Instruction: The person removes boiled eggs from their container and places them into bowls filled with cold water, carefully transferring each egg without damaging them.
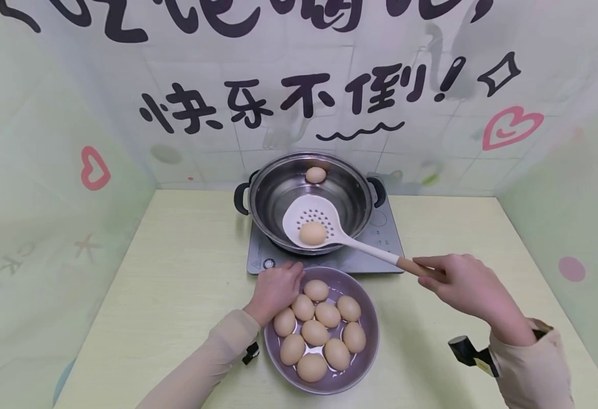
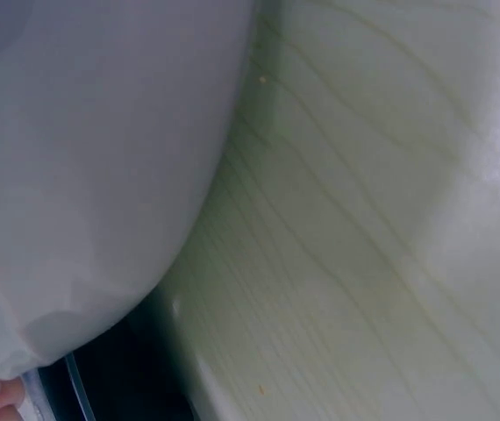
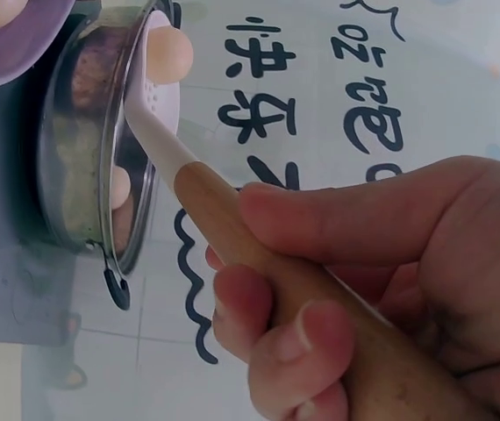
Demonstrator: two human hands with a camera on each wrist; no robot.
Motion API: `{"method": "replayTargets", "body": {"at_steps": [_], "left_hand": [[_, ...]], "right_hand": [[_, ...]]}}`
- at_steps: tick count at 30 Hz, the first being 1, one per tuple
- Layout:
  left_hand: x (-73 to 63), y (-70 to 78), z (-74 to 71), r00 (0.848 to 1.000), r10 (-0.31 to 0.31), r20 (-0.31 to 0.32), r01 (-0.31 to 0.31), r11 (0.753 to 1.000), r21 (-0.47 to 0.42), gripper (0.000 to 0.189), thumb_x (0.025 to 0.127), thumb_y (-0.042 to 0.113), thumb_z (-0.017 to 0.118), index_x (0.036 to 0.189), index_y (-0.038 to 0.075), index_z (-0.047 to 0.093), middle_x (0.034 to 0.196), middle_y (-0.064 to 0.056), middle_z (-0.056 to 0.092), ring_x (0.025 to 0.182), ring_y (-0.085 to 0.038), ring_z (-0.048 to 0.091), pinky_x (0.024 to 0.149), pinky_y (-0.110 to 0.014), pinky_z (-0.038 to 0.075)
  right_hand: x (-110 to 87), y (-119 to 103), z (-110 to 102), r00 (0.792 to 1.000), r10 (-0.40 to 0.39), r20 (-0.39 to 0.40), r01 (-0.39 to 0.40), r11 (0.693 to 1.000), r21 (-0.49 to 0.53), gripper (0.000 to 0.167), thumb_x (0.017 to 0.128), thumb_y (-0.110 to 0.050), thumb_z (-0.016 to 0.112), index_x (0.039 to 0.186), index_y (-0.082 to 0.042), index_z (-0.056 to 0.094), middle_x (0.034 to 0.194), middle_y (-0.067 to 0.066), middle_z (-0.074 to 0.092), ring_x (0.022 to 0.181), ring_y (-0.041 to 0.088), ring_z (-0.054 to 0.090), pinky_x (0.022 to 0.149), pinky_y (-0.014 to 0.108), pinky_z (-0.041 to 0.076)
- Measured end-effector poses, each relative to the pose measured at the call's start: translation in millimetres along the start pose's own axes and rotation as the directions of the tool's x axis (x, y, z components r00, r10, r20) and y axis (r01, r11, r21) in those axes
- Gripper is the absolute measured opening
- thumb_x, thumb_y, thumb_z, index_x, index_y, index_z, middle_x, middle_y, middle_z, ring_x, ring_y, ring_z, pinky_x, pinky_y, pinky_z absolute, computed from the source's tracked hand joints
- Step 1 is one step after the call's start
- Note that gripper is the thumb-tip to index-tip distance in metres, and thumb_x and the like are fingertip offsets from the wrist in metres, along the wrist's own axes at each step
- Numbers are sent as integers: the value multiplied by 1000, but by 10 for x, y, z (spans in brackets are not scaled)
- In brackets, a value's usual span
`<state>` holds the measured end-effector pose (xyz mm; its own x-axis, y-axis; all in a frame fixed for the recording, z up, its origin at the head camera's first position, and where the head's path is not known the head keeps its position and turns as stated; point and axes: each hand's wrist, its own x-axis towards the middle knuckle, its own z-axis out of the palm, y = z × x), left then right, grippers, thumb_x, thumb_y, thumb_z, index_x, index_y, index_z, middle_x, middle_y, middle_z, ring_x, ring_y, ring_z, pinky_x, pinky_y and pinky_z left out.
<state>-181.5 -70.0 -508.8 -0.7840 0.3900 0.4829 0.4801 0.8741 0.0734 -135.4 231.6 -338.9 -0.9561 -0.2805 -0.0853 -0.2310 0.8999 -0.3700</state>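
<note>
My right hand (image 1: 464, 284) grips the wooden handle of a white slotted skimmer (image 1: 306, 207). One egg (image 1: 313, 233) lies in its perforated head, which is over the near part of a steel pot (image 1: 278, 227). Another egg (image 1: 316, 175) is inside the pot at the far side. In the right wrist view, thumb and fingers (image 3: 285, 360) wrap the handle. My left hand (image 1: 276, 291) holds the upper-left rim of a purple bowl (image 1: 372, 341) with several eggs (image 1: 314, 333) in it. The left wrist view shows the bowl's outer wall (image 2: 92, 175) and a bit of fingers (image 2: 0, 395).
The pot stands on a flat induction cooker (image 1: 391, 238), just beyond the bowl. Black side handles (image 1: 241, 199) stick out from the pot. A wall sheet (image 1: 201, 165) with printed characters rises behind it. The pale wooden table (image 1: 176, 272) extends to both sides.
</note>
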Motion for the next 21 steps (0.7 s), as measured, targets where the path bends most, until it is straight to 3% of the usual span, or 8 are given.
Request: {"method": "replayTargets", "body": {"at_steps": [8, 14, 21], "left_hand": [[5, -7, 8, 1000, 2, -2, -2, 1000, 1, 14, 84, 22, 59, 73, 14, 55, 66, -1, 58, 44, -20, 54, 36, -32, 36], [10, -7, 15, 1000, 6, -16, -6, 1000, -6, 13, 84, 22, 59, 74, 14, 56, 66, -1, 58, 45, -20, 54, 36, -32, 36], [12, -14, 17, 1000, 15, 0, -15, 1000, 7, 12, 84, 22, 59, 76, 14, 58, 66, 0, 58, 43, -18, 53, 36, -30, 36]], "right_hand": [[-341, 146, -28, 996, 51, -69, -56, 996, -63, 37, 81, -22, 66, 117, -10, 62, 52, -11, 43, 45, 3, 31, 45, 24, 26], [-648, 302, 9, 989, 129, -72, -134, 988, -72, 40, 82, -27, 65, 117, -8, 61, 54, -13, 45, 46, 2, 28, 45, 23, 24], [-909, 468, 107, 980, 150, -128, -157, 986, -50, 29, 78, -23, 70, 105, -16, 66, 62, -21, 52, 50, -2, 33, 48, 22, 25]]}}
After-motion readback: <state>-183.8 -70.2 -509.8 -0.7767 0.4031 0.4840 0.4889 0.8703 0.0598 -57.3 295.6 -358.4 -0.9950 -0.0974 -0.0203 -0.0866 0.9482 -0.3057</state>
